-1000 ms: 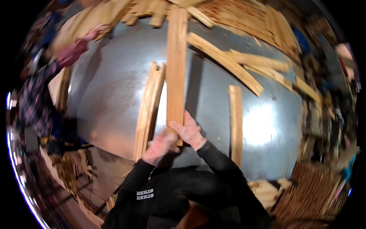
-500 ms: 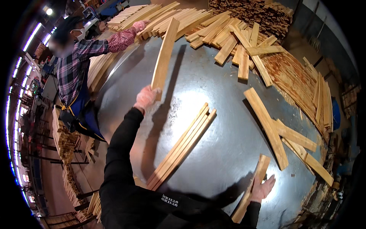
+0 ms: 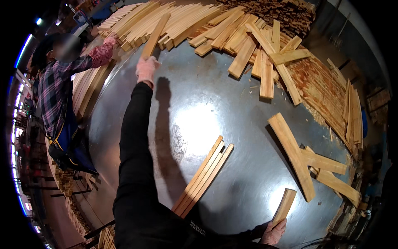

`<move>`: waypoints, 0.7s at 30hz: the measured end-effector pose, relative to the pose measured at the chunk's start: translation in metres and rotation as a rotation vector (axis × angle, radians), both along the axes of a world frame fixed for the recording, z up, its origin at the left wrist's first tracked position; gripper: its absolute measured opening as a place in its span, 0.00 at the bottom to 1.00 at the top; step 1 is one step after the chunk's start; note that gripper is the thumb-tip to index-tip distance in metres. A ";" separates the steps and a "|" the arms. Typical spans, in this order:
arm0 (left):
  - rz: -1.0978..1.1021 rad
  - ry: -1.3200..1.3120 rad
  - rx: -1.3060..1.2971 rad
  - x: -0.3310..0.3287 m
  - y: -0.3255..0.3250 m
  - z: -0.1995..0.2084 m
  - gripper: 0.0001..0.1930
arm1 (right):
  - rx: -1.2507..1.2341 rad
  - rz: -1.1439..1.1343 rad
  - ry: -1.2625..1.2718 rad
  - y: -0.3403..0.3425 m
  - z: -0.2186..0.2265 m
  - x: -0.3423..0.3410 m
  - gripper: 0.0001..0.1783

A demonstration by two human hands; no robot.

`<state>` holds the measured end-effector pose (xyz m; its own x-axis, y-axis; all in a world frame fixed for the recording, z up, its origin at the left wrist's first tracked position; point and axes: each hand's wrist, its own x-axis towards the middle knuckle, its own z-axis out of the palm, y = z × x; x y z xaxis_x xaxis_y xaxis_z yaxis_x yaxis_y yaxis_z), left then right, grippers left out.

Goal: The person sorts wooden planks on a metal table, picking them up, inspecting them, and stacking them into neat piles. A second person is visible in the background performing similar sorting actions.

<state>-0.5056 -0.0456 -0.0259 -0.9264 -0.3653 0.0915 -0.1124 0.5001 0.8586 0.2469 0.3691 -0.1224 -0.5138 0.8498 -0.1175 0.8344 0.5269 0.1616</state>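
Observation:
Pale pink gloves cover both my hands. At full reach, my left hand (image 3: 147,70) is closed round the near end of a wooden plank (image 3: 156,35), whose far end reaches over the row of stacked boards (image 3: 188,25). At the lower right, my right hand (image 3: 274,233) grips a second plank (image 3: 285,205) near the table edge; part of that plank is hidden by the hand. Between my arms, several narrow wooden strips (image 3: 205,176) lie side by side on the metal table (image 3: 244,120).
Crossed loose planks (image 3: 292,155) lie on the right of the table. More boards are heaped untidily (image 3: 244,54) at the back, beside a worn wooden sheet (image 3: 309,83). At the left, a co-worker (image 3: 62,91) rests a gloved hand by the stacked boards.
My left hand has carried its plank forward and left to the stacked boards. My right hand, spread beside its plank before, now grips it. The view has shifted, and the co-worker's hand appears further left.

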 end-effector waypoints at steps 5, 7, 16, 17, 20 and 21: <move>-0.618 -0.282 -0.027 0.241 0.063 -0.039 0.37 | -0.629 0.110 0.407 -0.018 0.065 -0.079 0.37; -0.951 -0.187 -0.473 0.357 0.074 -0.010 0.56 | -0.779 0.153 0.522 -0.033 0.060 -0.098 0.35; -0.609 -0.405 -0.377 0.491 0.063 -0.042 0.62 | -1.651 0.084 1.050 -0.159 -0.023 -0.260 0.23; -0.642 -0.340 -0.447 0.497 0.064 -0.038 0.62 | -1.422 0.287 0.723 -0.169 -0.007 -0.258 0.26; -0.563 -0.442 -0.841 0.505 0.069 -0.037 0.60 | -0.935 0.608 0.454 -0.072 0.108 -0.252 0.41; -0.553 -0.472 -0.894 0.504 0.077 -0.032 0.59 | -0.557 0.579 0.492 -0.023 0.092 -0.246 0.44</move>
<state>-0.0016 0.0310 -0.0582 -0.9505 0.1219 -0.2858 0.0959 0.9900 0.1033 0.0011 0.3460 -0.0300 -0.9387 0.3335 -0.0874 0.3261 0.7765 -0.5392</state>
